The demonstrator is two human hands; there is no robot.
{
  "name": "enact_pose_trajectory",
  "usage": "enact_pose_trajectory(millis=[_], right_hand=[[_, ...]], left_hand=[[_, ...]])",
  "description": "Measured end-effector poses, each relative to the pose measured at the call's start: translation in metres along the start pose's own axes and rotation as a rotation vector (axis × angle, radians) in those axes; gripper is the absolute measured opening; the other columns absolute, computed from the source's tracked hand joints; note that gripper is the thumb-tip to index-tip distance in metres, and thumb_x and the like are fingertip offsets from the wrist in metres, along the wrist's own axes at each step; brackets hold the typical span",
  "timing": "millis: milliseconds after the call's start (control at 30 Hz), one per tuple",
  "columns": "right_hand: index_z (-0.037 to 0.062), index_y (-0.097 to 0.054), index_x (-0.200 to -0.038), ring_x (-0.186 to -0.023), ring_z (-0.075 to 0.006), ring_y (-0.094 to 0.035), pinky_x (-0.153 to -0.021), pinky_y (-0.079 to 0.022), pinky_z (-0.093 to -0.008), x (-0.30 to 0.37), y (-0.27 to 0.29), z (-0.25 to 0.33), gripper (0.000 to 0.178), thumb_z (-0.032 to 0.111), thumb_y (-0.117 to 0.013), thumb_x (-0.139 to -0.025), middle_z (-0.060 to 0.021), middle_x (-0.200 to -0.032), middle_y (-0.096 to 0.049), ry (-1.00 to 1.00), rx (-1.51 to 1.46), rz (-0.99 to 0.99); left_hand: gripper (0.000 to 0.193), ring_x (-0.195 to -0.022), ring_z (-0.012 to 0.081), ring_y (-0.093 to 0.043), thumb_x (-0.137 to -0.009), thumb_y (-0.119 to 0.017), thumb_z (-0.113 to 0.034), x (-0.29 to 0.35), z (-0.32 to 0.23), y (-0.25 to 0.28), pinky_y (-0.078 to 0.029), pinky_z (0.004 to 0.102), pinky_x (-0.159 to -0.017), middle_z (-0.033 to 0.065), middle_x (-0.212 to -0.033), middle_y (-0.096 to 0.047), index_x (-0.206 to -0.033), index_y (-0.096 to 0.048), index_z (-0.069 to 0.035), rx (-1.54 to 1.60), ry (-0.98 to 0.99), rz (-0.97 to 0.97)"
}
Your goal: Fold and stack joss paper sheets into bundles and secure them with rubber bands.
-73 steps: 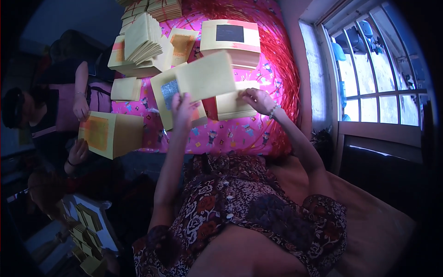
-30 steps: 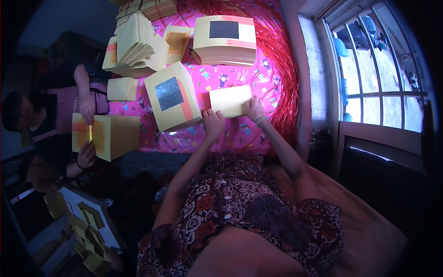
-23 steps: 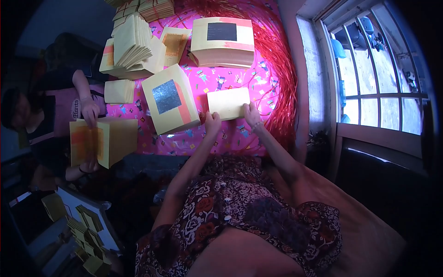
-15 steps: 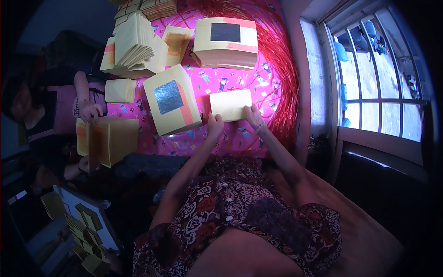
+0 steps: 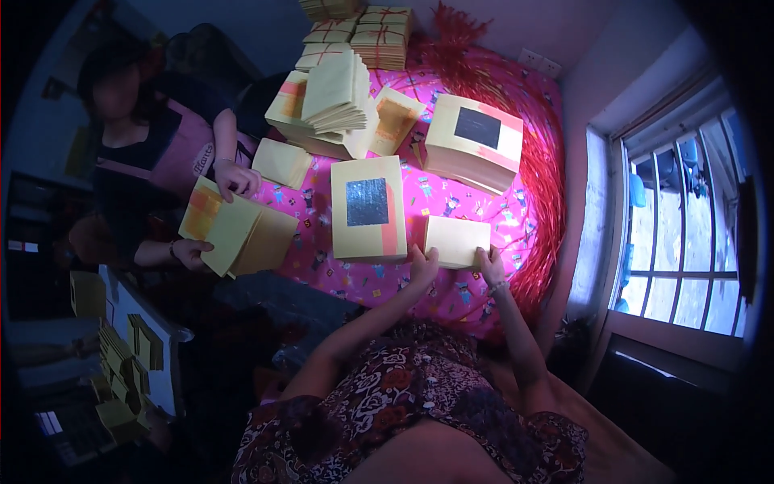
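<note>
A small stack of pale yellow paper lies on the pink table cover. My left hand grips its near left corner, and my right hand grips its near right corner. Just left of it sits a larger yellow paper stack with a dark square and an orange-red stripe on top. Another tall stack with the same markings stands beyond my hands. The undersides of my fingers are hidden.
On the left, a co-worker in a pink apron handles a yellow paper stack. Red strips pile along the right edge. Tied bundles stand at the back. A barred window is at right.
The whole view has shifted, so the table sits lower and farther right. Both my hands remain on the small stack. The co-worker's hands have spread apart, opening the paper they handle.
</note>
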State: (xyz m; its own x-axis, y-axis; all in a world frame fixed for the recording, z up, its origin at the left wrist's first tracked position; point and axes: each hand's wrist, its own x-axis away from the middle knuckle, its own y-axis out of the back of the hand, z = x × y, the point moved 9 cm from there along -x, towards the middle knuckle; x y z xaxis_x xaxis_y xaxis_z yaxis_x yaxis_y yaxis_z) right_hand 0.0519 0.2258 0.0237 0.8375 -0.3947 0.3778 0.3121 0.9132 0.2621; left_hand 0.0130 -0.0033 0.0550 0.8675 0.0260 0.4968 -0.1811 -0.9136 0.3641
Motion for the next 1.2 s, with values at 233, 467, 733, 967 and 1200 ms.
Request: enact_pose_trajectory(millis=[233, 467, 733, 967, 1200], right_hand=[[-0.0097, -0.039, -0.127, -0.091, -0.0172, -0.057, -0.078, -0.047, -0.0291, -0.031, 0.015, 0.010, 0.052, 0.022, -0.059, -0.090, -0.0142, -0.106, -0.058, 0.113, -0.007, -0.012], [-0.0049, -0.042, -0.130, -0.118, -0.0297, -0.049, -0.100, -0.039, -0.0380, -0.019, 0.046, 0.113, 0.059, 0.030, -0.063, -0.089, -0.0215, -0.127, -0.049, 0.341, 0.158, -0.213], [-0.0070, -0.043, -0.128, -0.115, -0.0280, -0.052, -0.097, -0.041, -0.0362, -0.036, -0.037, 0.287, 0.063, 0.035, -0.064, -0.087, -0.0222, -0.121, -0.054, 0.478, 0.003, 0.117], [-0.0147, -0.030, -0.133, -0.121, -0.0319, -0.047, -0.099, -0.039, -0.0373, -0.084, -0.130, 0.378, 0.106, 0.064, -0.066, -0.072, -0.0279, -0.129, -0.046, 0.244, 0.020, 0.387], [-0.0091, -0.016, -0.143, -0.136, -0.0411, -0.024, -0.103, -0.030, -0.0561, -0.113, -0.219, 0.400, 0.132, 0.081, -0.061, -0.058, -0.0270, -0.148, -0.022, 0.007, 0.089, 0.594]], left_hand=[[0.088, -0.133, 0.0400, -0.032, -0.087, -0.051, -0.047, -0.008, 0.011, -0.003, -0.027, 0.0386, -0.109, 0.0335, -0.140, -0.031, -0.139, -0.015, 0.014, 0.221, 0.092, 0.035], [0.081, -0.125, 0.0271, -0.043, -0.088, -0.056, -0.043, 0.035, -0.003, -0.003, -0.036, 0.0364, -0.101, 0.0220, -0.135, -0.043, -0.141, -0.022, 0.008, 0.302, 0.193, 0.270], [0.043, -0.098, 0.0140, -0.053, -0.091, -0.057, -0.019, 0.064, -0.123, 0.065, -0.046, 0.0275, -0.083, 0.0078, -0.109, -0.056, -0.127, -0.044, 0.000, 0.290, -0.466, 0.405], [0.040, -0.080, 0.0164, -0.056, -0.084, -0.059, -0.006, 0.023, -0.264, 0.222, -0.048, 0.0302, -0.072, 0.0093, -0.097, -0.059, -0.123, -0.049, -0.006, 0.138, -0.877, -0.260], [0.044, -0.105, 0.0353, -0.052, -0.086, -0.060, -0.029, -0.081, -0.311, 0.336, -0.040, 0.0445, -0.092, 0.0203, -0.110, -0.056, -0.122, -0.048, -0.005, -0.242, -0.745, -0.731]])
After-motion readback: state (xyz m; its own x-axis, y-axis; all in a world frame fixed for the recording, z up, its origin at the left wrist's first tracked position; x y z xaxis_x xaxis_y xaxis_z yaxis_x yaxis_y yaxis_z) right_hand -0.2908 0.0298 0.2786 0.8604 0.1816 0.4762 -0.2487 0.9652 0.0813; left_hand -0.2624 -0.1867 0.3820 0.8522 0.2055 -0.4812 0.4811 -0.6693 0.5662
